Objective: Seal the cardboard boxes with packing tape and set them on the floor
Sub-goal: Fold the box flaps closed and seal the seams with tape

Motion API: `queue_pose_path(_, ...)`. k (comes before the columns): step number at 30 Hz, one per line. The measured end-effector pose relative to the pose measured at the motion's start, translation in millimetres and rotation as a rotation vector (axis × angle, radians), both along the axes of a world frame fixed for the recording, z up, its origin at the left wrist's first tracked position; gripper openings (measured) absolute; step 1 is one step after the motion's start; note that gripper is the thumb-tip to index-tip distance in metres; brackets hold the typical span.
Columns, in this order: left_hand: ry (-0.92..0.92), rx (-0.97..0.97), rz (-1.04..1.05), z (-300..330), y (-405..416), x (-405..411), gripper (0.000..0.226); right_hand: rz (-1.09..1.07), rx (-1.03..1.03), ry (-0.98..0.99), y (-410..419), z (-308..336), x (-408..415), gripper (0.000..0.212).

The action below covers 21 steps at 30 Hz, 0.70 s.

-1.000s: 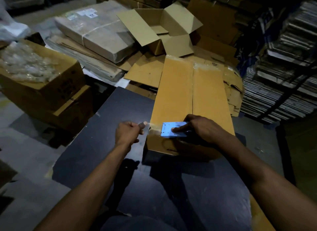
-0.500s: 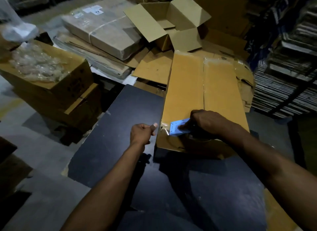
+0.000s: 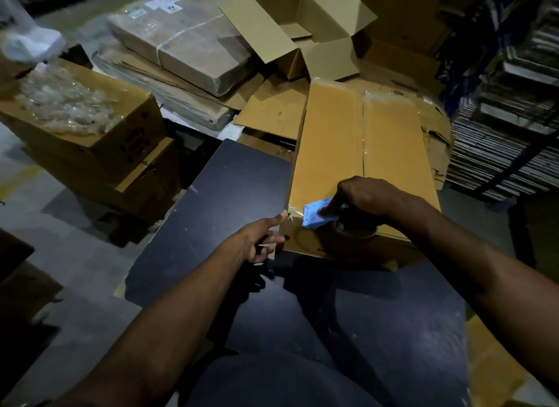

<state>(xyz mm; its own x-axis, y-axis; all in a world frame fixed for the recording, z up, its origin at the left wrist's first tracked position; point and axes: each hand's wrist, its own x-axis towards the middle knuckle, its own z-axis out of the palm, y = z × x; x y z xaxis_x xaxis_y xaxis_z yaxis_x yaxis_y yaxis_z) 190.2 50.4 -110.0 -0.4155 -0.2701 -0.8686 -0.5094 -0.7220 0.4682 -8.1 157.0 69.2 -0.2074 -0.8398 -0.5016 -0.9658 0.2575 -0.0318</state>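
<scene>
You won't find much to read here. The wrapped bundle (image 3: 184, 40) at the back carries white labels (image 3: 163, 5) on its top, and one shows a dark mark that may be two characters, too blurred to make out. The side of the brown carton (image 3: 99, 140) on your left bears dark printing (image 3: 133, 140), also illegible in this dim light. The blue dispenser (image 3: 317, 214) on the long box (image 3: 357, 152) shows small dark specks, not readable as text.
</scene>
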Motion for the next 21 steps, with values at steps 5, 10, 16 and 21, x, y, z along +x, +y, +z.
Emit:
queue_pose_path(5,-0.058,-0.267,-0.019,-18,-8,1,0.089,-0.005,0.004,0.004,-2,4,2,0.055)
queue_pose_path(10,0.165,-1.336,0.009,-3,-17,-2,0.032,0.011,0.038,0.050,-5,2,6,0.055)
queue_pose_path(16,0.389,-2.111,-0.611,-15,11,-8,0.054,-0.009,0.101,0.046,-9,8,7,0.047)
queue_pose_path(21,0.405,-2.233,-0.674,-23,3,-5,0.048,-0.075,0.140,0.010,1,14,3,0.046)
